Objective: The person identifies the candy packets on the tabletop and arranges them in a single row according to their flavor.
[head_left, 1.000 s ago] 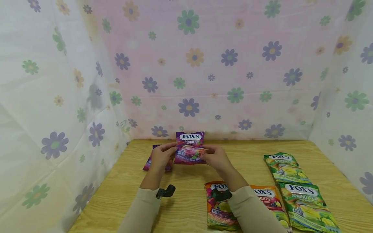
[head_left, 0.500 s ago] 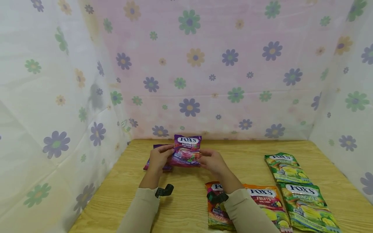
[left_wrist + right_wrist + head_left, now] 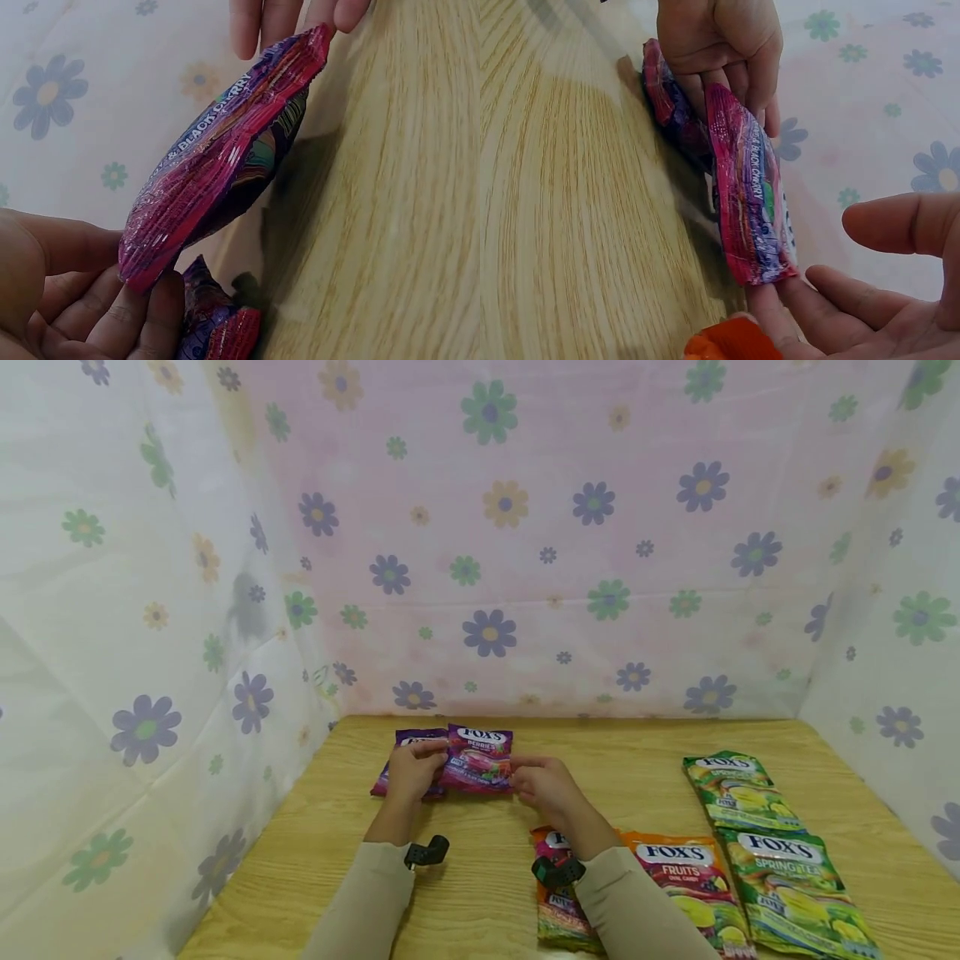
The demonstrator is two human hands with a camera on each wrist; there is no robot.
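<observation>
A purple FOX'S Berries candy bag (image 3: 477, 762) is tilted just above the table at the back, left of the middle. My left hand (image 3: 411, 770) pinches its left edge, thumb above and fingers beneath, as the left wrist view shows. At the bag's other end, my right hand (image 3: 546, 783) has its fingertips under the edge. Its thumb (image 3: 900, 225) stands away from the bag in the right wrist view. A second purple candy bag (image 3: 381, 783) lies on the table, partly hidden behind my left hand.
Two orange FOX'S Fruits bags (image 3: 686, 881) lie at the front, one partly under my right forearm. Two green Spring Tea bags (image 3: 798, 889) lie at the right. Flowered cloth (image 3: 570, 585) encloses the wooden table (image 3: 465, 885) at the back and sides.
The held purple bag has come down and slightly left, tilting back toward the table beside the other purple bag. My right thumb's release is hard to time from the head view.
</observation>
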